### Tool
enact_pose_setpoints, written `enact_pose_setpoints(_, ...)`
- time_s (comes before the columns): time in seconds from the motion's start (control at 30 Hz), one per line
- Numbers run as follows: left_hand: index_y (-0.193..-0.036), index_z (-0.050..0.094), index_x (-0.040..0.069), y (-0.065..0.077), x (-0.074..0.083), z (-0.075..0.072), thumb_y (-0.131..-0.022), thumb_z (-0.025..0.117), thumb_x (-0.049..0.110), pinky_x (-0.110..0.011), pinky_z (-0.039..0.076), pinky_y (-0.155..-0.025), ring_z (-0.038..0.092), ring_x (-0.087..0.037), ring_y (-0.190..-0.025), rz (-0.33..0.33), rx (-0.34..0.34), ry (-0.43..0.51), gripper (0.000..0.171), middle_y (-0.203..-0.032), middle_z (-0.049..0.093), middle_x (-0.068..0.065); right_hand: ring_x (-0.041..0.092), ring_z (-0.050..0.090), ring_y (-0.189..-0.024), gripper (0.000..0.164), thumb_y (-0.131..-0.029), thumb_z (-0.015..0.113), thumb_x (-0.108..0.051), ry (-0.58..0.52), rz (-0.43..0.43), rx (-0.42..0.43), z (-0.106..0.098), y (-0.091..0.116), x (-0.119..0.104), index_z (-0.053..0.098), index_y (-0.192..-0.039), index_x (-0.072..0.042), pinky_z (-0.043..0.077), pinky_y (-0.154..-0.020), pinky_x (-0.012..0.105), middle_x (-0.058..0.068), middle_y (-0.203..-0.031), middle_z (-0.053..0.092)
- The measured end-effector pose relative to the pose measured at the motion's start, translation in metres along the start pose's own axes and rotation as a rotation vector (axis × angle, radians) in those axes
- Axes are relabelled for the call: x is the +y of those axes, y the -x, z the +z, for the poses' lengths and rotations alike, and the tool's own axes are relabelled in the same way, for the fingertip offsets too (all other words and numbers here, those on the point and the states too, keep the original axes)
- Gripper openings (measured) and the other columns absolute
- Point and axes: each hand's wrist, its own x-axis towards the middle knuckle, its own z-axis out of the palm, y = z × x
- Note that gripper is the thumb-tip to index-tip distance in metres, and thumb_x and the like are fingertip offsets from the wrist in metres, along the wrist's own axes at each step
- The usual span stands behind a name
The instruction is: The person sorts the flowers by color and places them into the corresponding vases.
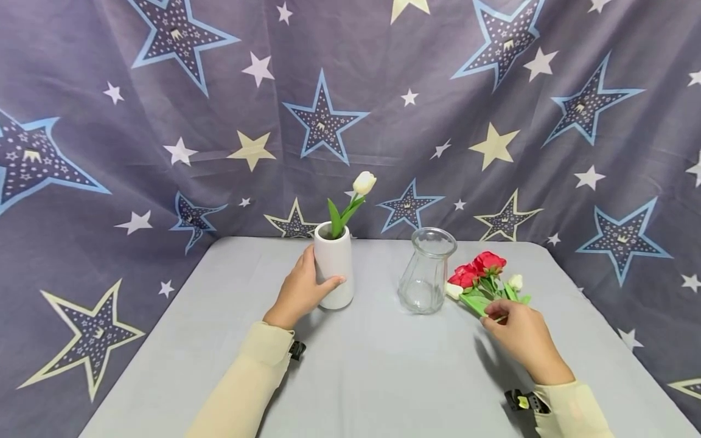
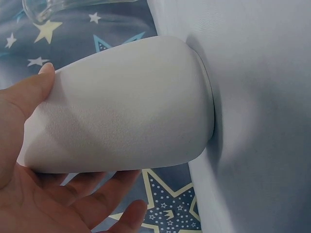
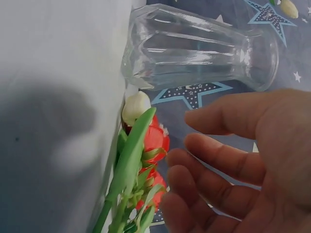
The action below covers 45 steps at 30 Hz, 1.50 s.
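Observation:
A white vase stands upright on the table, with one white tulip and its green leaves rising from the mouth. My left hand grips the vase from its left side, thumb across the front and fingers around the far side, as the left wrist view also shows. On the right lies a loose bunch of red flowers and white tulips with green stems. Close beside these stems is my right hand, its fingers loosely bent and nothing between thumb and fingertips in the right wrist view.
Between the white vase and the loose flowers stands a clear glass vase. A grey cloth covers the table. Behind and along both sides hangs a star-patterned curtain.

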Motion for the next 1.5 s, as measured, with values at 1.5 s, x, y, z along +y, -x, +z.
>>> enact_pose_setpoints(1.5,-0.166,0.015,0.016,-0.002,0.001,0.000,-0.090,0.075,0.058,-0.060,0.044,-0.111,0.049,-0.038,-0.141,0.002,-0.008,0.001,0.106,-0.161,0.038,-0.015,0.021,0.060,-0.068,0.016,-0.081,0.077,-0.014,0.108,0.082,-0.091,-0.001,0.002,0.026,0.076,-0.095,-0.005,0.048,-0.061,0.042,0.004,-0.081,0.070)
